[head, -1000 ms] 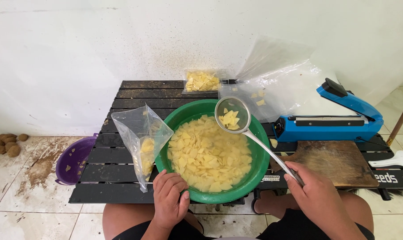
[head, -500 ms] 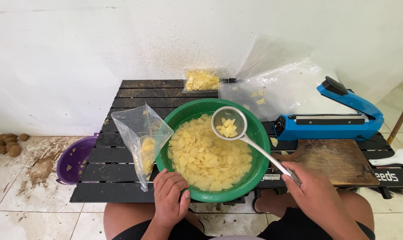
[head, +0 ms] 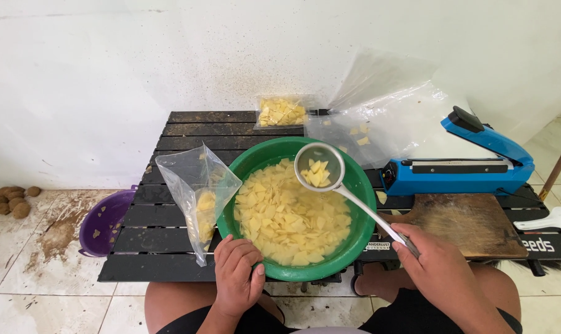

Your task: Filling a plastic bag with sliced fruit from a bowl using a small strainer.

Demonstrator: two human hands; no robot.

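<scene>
**Green bowl of cut pieces, strainer lifted above it**

Steel strainer ladle, carrying a few yellow pieces, hangs over the green bowl, its handle clasped in the closed right hand. Left hand pinches shut on the clear plastic bag, which stands just left of the bowl. Beyond the right hand sits a blue heat sealer.

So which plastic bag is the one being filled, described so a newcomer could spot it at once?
Start at the black slatted table and find the green bowl of pale yellow slices. The bag stands against the bowl's left rim, held from below by the left hand. Unlike the sealed packet at the back edge and the big loose sheet to the right, it is upright, open-topped and partly filled.
</scene>
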